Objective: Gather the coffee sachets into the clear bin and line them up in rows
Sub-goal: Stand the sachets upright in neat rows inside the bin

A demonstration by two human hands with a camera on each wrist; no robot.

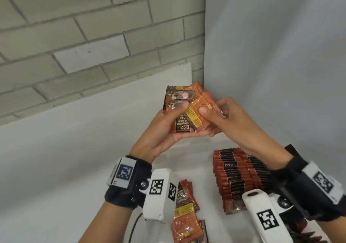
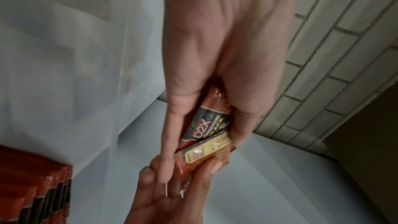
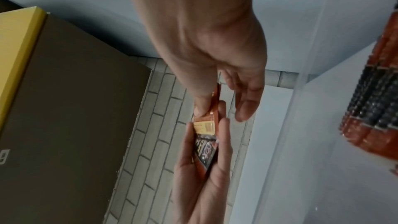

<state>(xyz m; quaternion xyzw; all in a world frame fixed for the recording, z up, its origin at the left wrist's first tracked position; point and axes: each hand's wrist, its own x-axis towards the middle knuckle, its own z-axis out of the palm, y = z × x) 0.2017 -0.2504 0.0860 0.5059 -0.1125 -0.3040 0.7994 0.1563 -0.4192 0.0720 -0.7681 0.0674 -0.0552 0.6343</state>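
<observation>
Right now your left hand (image 1: 164,128) grips a fanned bundle of orange-brown foil coffee sachets (image 1: 184,107) above the table while your right hand (image 1: 226,119) pinches 1 crooked sachet, so square them next, then add them to the clear plastic bin's rows (image 1: 241,175).

A pale brick wall (image 1: 74,27) meets a plain grey wall (image 1: 271,46) behind a white tabletop (image 1: 56,149)

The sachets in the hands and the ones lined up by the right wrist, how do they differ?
The held sachets are fanned loosely at mixed angles, some face up and some back up; the lined-up sachets stand packed on edge in neat rows. The held sachets are up in the air, gripped by the left hand and pinched by the right hand; the lined-up sachets rest untouched below. Both show the same red-orange and black packaging.
</observation>
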